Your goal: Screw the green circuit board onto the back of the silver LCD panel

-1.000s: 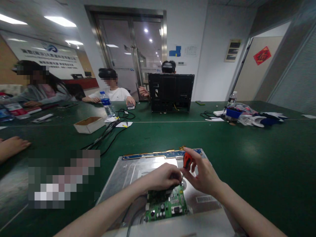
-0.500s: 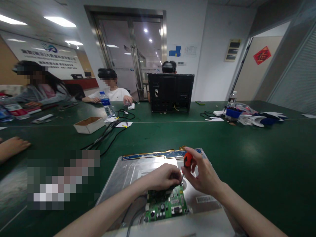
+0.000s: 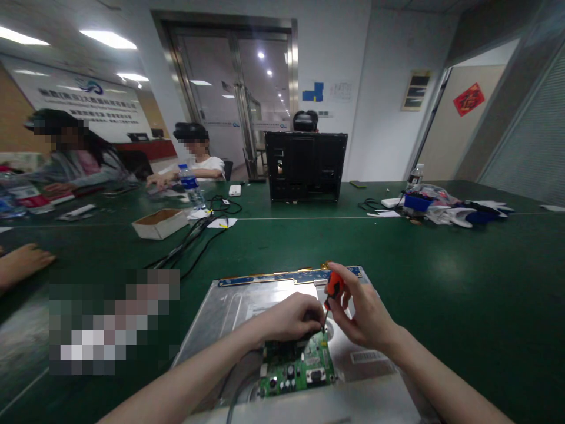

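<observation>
Orange-and-black plastic-handled screwdriver (image 3: pixel 335 285) is noted, on my remote view, in the right hand (image 3: pixel 367 309), thumb and fingers closed about the handle, its thin shaft slanting down to the far right corner of a green rectangular circuit board (image 3: pixel 300 362); I judge the tool light and stiff, best taken between thumb and fingertips high on the grip; the left hand (image 3: pixel 295 315) is bent over the far part of the board, fingers curled down just beside the shaft's lower end; I cannot tell whether they pinch anything, their tips being hidden; the board lies beneath the left hand and extends to the near side of both hands, on a broad silver metal panel (image 3: pixel 207 327), itself on a dark green tabletop (image 3: pixel 441 318); I rate the board light, rigid and fragile, its raised components open to harm from a slipped tip, so any hold belongs at its edges; the panel I expect to be heavier, stiff and rather slippery, to be held by its side rims, clear of the narrow blue circuit strip (image 3: pixel 260 279) along its far edge; tip contact is too small to confirm.
</observation>
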Available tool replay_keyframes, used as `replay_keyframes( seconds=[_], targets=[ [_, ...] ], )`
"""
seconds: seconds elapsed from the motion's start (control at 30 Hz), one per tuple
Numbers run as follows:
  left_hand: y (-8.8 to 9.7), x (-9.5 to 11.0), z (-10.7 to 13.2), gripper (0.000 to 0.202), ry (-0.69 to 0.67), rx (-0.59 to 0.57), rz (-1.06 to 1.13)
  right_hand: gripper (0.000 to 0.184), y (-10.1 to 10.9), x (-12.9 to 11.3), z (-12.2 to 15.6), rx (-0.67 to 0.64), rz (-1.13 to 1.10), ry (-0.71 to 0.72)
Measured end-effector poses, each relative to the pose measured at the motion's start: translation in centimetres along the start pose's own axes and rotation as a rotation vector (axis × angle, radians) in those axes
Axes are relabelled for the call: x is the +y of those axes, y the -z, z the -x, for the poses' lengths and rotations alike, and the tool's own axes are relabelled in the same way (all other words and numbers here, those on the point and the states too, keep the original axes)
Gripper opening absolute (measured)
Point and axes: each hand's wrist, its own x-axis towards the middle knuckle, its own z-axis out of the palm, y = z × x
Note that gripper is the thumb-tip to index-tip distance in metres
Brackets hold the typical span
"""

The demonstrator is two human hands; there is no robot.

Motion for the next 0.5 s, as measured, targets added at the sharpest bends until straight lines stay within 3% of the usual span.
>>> replay_keyframes(
  seconds=[0.3,0.5],
  targets=[
    [0.07,-0.04,-0.02,0.012,0.003,-0.009,-0.007,0.065,-0.12,-0.09,-0.19,0.074,0.058,0.049],
    [0.08,-0.03,-0.03,0.014,0.003,0.000,-0.016,0.056,-0.11,-0.14,-0.31,0.065,0.057,0.063]
  ],
)
